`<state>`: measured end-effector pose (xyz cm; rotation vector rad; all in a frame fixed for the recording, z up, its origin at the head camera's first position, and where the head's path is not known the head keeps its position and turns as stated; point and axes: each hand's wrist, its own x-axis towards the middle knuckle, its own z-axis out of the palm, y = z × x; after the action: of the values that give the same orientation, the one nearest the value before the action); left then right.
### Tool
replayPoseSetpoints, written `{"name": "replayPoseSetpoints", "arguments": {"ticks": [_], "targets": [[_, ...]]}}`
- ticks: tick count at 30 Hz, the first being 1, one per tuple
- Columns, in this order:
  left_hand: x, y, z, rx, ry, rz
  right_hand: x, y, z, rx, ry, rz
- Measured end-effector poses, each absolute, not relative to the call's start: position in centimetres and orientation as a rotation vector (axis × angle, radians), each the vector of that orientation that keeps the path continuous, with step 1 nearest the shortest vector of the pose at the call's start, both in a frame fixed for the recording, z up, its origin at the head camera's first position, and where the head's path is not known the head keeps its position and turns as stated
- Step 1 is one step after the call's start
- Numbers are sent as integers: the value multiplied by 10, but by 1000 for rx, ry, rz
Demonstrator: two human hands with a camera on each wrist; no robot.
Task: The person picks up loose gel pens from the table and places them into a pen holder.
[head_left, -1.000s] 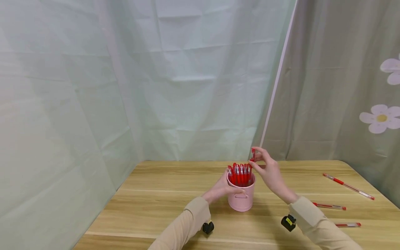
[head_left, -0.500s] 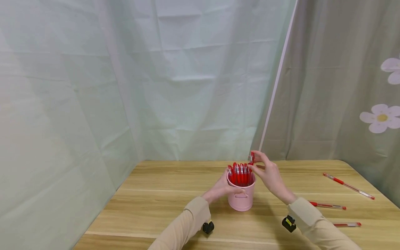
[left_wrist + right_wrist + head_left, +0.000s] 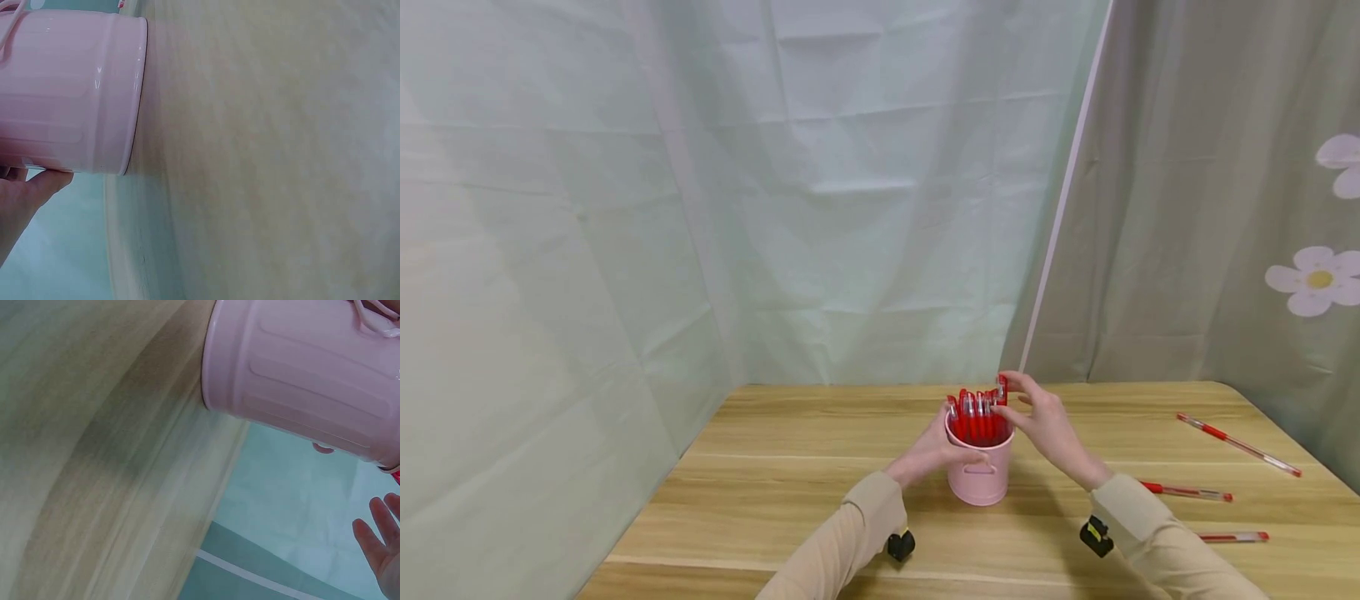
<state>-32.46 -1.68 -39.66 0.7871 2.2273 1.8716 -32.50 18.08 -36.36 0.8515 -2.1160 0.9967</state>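
Left hand (image 3: 936, 450): curls round the left side of the pink cup (image 3: 977, 493), thumb across the front; unchanged from a second ago.
Pink cup: stands upright on the wooden table (image 3: 760, 467), inside that left grip.
Pens in cup (image 3: 976, 427): stand bunched, capped ends up, just left of the held pen (image 3: 1002, 388).
Held pen: sits lower than a second ago, top now only a little above the neighbouring caps – judged nearly seated among the rest. Lower end hidden, apparently inside the rim at the right.
Right hand (image 3: 1047, 423): appears to pinch the held pen near its capped top, forefinger high, thumb below; lower than a second ago too.
Loose pens: lie well right of the cup, outside both grips – middle pen (image 3: 1195, 493), near pen (image 3: 1236, 537), far pen (image 3: 1238, 445).
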Motion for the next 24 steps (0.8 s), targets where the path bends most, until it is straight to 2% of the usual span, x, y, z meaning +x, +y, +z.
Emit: {"name": "replayPoseSetpoints", "arguments": {"ticks": [24], "targets": [[-325, -17, -395, 804, 2253, 1870, -320, 184, -357, 778, -2271, 964]]}}
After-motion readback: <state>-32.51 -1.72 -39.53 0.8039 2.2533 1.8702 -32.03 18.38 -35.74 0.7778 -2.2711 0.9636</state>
